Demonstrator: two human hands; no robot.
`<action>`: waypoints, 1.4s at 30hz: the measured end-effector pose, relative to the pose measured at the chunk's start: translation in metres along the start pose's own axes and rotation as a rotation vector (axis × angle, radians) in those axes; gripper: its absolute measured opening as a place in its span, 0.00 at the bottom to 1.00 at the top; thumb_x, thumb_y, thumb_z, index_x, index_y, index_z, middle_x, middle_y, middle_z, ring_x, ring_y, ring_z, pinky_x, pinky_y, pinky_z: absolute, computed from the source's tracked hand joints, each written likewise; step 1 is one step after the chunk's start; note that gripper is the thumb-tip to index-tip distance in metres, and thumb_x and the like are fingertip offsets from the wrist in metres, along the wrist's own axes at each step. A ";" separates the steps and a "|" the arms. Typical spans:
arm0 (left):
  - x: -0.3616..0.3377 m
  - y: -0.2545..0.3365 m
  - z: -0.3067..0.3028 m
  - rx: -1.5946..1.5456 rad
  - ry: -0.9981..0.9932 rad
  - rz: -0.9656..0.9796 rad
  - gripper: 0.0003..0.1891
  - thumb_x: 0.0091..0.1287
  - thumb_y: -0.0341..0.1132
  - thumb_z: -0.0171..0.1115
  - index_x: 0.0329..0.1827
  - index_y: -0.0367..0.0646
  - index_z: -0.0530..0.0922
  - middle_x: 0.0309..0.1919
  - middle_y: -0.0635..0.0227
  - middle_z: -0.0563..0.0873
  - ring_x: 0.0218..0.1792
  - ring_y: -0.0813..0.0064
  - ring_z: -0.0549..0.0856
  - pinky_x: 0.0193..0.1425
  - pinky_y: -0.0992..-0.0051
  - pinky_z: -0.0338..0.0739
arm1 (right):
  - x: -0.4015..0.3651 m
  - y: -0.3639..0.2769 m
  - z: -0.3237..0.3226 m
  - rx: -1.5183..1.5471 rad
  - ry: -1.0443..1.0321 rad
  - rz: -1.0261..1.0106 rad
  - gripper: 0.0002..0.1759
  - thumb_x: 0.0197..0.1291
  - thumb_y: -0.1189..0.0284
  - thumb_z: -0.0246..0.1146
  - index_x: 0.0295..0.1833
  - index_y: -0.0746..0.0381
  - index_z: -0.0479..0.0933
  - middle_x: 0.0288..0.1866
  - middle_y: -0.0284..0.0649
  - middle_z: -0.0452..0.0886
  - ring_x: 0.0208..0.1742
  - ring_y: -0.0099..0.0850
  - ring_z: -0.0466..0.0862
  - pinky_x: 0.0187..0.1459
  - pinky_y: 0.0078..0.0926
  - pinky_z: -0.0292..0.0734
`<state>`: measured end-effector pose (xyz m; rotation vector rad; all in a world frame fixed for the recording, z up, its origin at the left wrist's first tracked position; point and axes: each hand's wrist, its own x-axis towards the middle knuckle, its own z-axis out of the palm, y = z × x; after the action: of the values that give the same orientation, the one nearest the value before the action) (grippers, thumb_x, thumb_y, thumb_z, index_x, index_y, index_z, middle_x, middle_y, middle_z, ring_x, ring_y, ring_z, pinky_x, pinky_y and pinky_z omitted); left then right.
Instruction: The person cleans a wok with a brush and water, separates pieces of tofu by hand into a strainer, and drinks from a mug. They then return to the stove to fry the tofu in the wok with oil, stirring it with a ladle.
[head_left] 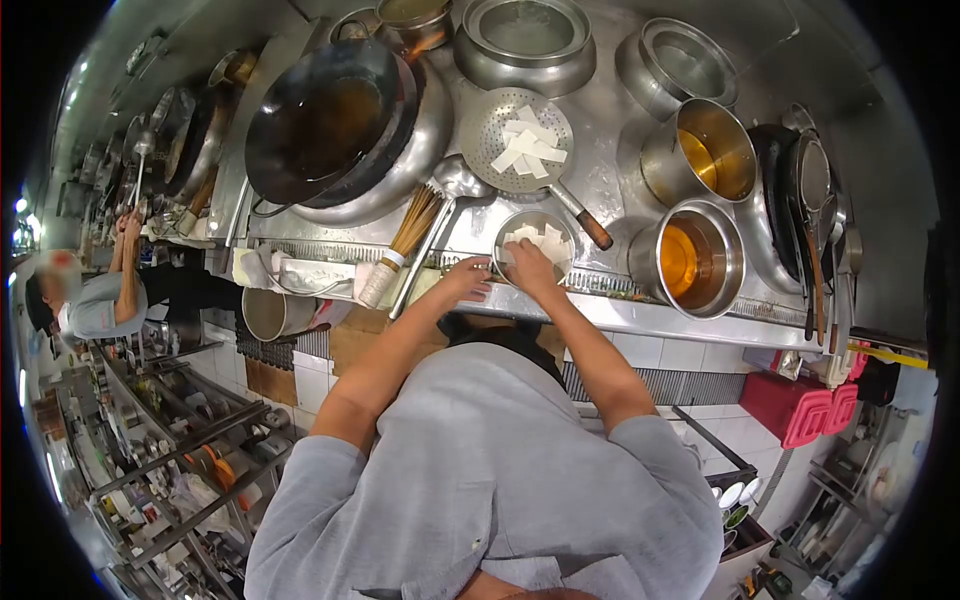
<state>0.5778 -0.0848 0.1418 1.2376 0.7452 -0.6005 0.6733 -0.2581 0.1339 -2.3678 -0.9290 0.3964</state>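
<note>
Head view: we record a metal bowl (522,219) of pale strips (550,240) near the front edge (640,317) of a steel counter (608,165).
Right hand (531,262): fingers dipped into the bowl among the strips; whether they pinch one, we cannot tell.
Left hand (466,280): partly open, fingers loosely bent, beside the bowl; we see nothing gripped.
Pale strips: flat; we judge them light, soft, perhaps slippery and easily torn. Best taken flat between fingertips near mid-length, with little squeeze.
Skimmer (482,140): perforated, with more strips crossed loosely on it; wooden handle (595,229) pointing towards us, right of the bowl. We judge it tippy if the handle is knocked.
Bowl: round rim, probably light; we would steady it from outside.
Left bounds: ladle (462,178) and bamboo brush (413,222), close in.
Right bounds: two pots (725,262) (655,165) of amber liquid, open-topped.
Room: we find the widest gap between skimmer and pots; between skimmer and bowl, little.
</note>
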 end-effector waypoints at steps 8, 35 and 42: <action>-0.013 0.012 0.013 0.005 -0.073 0.037 0.19 0.66 0.33 0.57 0.61 0.49 0.70 0.47 0.69 0.82 0.44 0.73 0.82 0.47 0.68 0.79 | 0.014 -0.005 0.008 0.123 0.127 -0.013 0.15 0.51 0.73 0.61 0.47 0.60 0.74 0.46 0.44 0.73 0.48 0.45 0.78 0.45 0.41 0.76; 0.032 0.010 0.031 -0.137 0.059 0.055 0.13 0.67 0.37 0.60 0.46 0.43 0.66 0.34 0.64 0.77 0.31 0.71 0.83 0.33 0.67 0.85 | 0.097 -0.019 -0.167 0.944 0.487 0.085 0.09 0.62 0.73 0.61 0.47 0.65 0.76 0.34 0.38 0.81 0.32 0.27 0.81 0.35 0.23 0.77; 0.016 0.018 0.041 0.063 0.130 0.228 0.07 0.66 0.32 0.57 0.39 0.40 0.69 0.31 0.63 0.79 0.30 0.71 0.85 0.31 0.69 0.85 | 0.032 0.048 -0.056 -0.238 -0.131 -0.081 0.09 0.53 0.76 0.59 0.41 0.60 0.80 0.40 0.44 0.82 0.48 0.42 0.80 0.48 0.42 0.75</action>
<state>0.6092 -0.1209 0.1467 1.4074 0.6850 -0.3610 0.7471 -0.2869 0.1475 -2.5316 -1.1865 0.4341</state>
